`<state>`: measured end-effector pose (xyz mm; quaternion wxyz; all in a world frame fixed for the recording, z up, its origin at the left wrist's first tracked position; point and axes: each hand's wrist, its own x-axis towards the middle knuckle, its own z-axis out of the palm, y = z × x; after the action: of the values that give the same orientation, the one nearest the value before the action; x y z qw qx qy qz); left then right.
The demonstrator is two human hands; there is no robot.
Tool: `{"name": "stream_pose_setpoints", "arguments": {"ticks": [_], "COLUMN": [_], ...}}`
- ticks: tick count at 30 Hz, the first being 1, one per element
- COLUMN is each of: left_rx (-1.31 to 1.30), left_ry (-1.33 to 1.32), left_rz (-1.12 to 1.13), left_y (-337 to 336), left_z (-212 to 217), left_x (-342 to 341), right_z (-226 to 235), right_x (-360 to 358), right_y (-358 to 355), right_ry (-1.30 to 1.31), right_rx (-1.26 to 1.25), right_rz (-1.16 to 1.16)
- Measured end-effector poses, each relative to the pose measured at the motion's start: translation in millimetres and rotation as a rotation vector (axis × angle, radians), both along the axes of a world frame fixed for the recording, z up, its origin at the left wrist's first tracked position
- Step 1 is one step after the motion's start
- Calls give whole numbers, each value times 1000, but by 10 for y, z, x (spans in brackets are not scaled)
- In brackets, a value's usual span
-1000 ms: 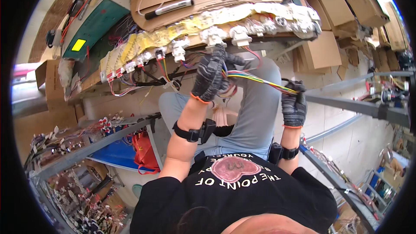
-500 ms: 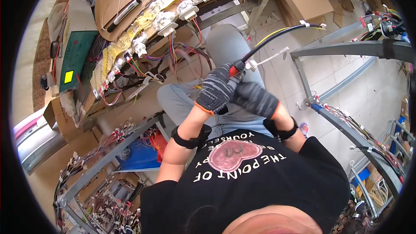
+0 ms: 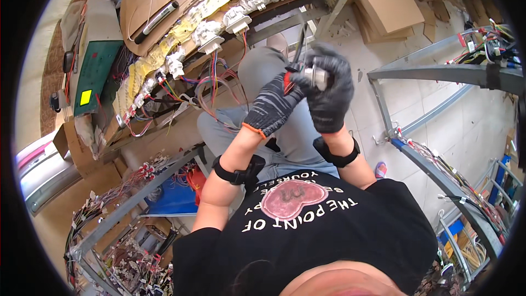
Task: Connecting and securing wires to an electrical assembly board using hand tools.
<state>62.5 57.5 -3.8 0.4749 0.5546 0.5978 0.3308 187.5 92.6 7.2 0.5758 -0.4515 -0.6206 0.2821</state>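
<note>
At six o'clock, a black T-shirt (image 3: pixel 339 241) is showing pale lettering around a pink heart (image 3: pixel 293 197). Beyond it, toward one o'clock from the middle, the gloved left hand (image 3: pixel 275 103) is grasping a black cable (image 3: pixel 298 49) at a red part (image 3: pixel 287 83). The cable's long axis is pointing away from the body, toward twelve o'clock. The blurred right hand (image 3: pixel 331 90) is curling its fingers around a whitish piece (image 3: pixel 319 78), partly hiding it. A bent knee (image 3: pixel 263 70) is standing between hands and desk (image 3: pixel 298 1). Near two o'clock, a metal frame (image 3: pixel 438 69) is standing. From ten to twelve, the desk is carrying white connectors (image 3: pixel 236 20) and a marker (image 3: pixel 157 22).
</note>
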Motion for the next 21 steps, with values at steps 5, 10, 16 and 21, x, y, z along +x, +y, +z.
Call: {"name": "stream_pose_setpoints", "arguments": {"ticks": [5, 10, 16, 21], "left_rx": [8, 93, 223, 451], "left_ry": [145, 278, 116, 299], "left_rz": [-99, -215, -105, -145], "left_y": [175, 349, 369, 392], "left_z": [-18, 20, 20, 16], "left_x": [-54, -147, -167, -232], "right_z": [10, 26, 9, 162], "right_x": [-288, -410, -520, -570], "right_y": [316, 518, 596, 642], "right_ry": [393, 325, 206, -143], "right_rx": [-493, -355, -216, 89], "right_rz": [304, 390, 181, 83]}}
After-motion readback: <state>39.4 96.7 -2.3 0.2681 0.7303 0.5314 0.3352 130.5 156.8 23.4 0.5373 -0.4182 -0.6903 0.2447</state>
